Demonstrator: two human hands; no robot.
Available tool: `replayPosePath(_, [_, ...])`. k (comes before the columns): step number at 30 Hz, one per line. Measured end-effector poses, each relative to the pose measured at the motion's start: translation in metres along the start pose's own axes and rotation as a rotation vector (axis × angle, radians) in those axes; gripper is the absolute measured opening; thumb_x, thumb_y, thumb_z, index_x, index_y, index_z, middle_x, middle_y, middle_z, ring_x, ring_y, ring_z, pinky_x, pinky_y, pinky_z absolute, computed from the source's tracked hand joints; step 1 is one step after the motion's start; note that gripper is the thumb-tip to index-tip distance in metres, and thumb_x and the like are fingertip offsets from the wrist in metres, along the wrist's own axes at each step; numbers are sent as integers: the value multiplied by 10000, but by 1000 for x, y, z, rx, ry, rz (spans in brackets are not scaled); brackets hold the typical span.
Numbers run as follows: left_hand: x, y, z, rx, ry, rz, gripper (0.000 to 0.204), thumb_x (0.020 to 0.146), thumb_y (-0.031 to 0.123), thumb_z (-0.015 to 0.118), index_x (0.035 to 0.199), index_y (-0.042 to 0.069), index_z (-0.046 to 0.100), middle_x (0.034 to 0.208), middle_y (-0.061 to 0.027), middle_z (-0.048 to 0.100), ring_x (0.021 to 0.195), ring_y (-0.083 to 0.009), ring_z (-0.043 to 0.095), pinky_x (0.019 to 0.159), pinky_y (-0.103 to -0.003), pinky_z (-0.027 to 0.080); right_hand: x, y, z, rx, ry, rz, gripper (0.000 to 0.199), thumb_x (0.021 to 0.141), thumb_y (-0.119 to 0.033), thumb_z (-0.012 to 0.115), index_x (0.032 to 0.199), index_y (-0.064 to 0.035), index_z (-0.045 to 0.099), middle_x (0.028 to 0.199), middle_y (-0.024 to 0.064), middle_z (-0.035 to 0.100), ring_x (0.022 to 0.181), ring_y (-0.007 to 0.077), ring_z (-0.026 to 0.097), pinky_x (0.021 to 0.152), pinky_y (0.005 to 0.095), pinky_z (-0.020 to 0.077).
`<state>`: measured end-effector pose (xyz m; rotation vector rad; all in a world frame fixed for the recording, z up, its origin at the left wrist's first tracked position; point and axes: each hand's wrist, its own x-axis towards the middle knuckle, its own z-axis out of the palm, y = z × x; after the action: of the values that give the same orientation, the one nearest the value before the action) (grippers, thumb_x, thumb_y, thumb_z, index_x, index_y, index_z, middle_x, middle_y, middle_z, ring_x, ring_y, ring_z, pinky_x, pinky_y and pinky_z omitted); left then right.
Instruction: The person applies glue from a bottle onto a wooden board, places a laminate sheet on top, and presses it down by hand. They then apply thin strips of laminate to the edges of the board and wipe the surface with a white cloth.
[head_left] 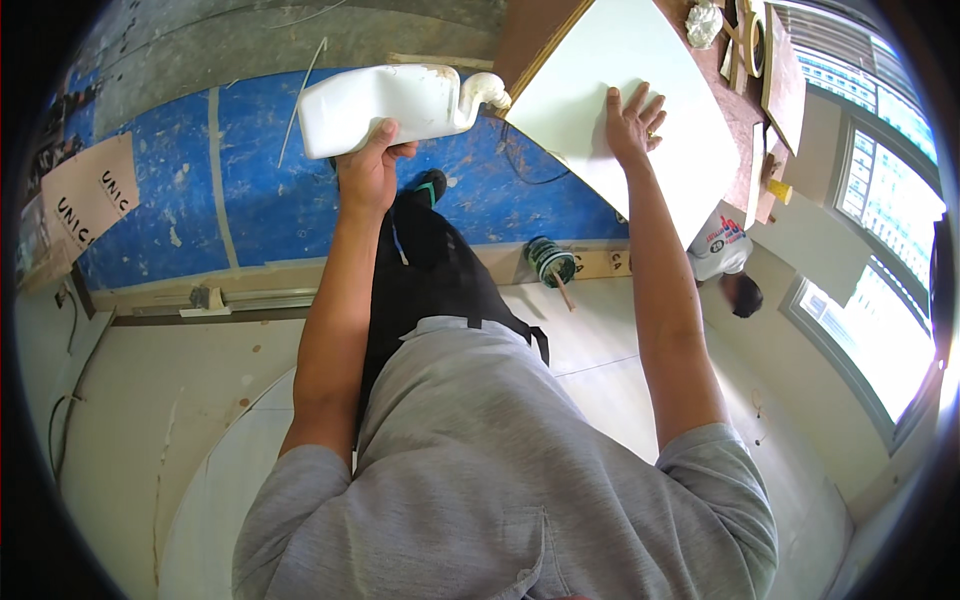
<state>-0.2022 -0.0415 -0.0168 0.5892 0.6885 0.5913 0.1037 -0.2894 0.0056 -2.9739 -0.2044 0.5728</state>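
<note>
The room was a work site: blue floor covering [180, 210] with pale scuffs across the upper left, a light panel floor [150, 400] below it, windows [880, 230] along the 3 o'clock rim. The left hand [368, 168] was clamped around the underside of a white plastic jug [385, 105], thumb up over its near edge, holding it on its side with the curved spout [484, 92] pointing toward 3 o'clock at the near corner of a white board [620, 90]; that tilt looked meant to bring the spout to the board. The left arm ran nearly straight out from the shoulder toward 12 o'clock, wrist slightly cocked. The right hand [632, 125] lay flat on the white board, fingers spread, palm down, apparently steadying it; nothing was pinched. The right arm was also extended, elbow barely bent, reaching toward 1 o'clock. The board rested on a brown workbench [740, 110], tilted in the view, its wood edge showing on the left side. Further out: a green roll with a stick handle [551, 262] on the floor at centre, a cardboard piece [88, 195] at 9 o'clock, small clutter on the bench at 1 o'clock. Grey shirt and dark trousers filled the lower frame.
</note>
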Motion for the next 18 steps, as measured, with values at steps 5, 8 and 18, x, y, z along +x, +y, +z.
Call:
replayPosePath(5, [-4, 1, 0, 3, 18, -8, 302, 955, 84, 721, 1225, -13, 627, 975, -128, 729, 760, -218, 713, 639, -312, 593, 3, 5, 3, -13, 1, 5, 964, 971, -792, 261, 1679, -194, -7, 1717, 227, -129, 1581, 427, -149, 1227, 669, -31])
replayPosePath(8, [-3, 1, 0, -7, 19, -6, 302, 953, 79, 720, 1225, -14, 627, 977, -130, 729, 759, -220, 713, 639, -313, 594, 1, -1, 0, -7, 2, 2, 963, 971, -792, 258, 1679, -194, -8, 1716, 227, -131, 1580, 428, -150, 1227, 669, -31])
replayPosePath(18, [-5, -2, -10, 17, 19, 1, 305, 963, 89, 710, 1240, -1, 622, 995, -126, 724, 766, -224, 714, 636, -313, 602, 2, 1, -1, 5, 3, -5, 981, 963, -804, 263, 1678, -188, -3, 1715, 229, -133, 1580, 429, -152, 1224, 672, -34])
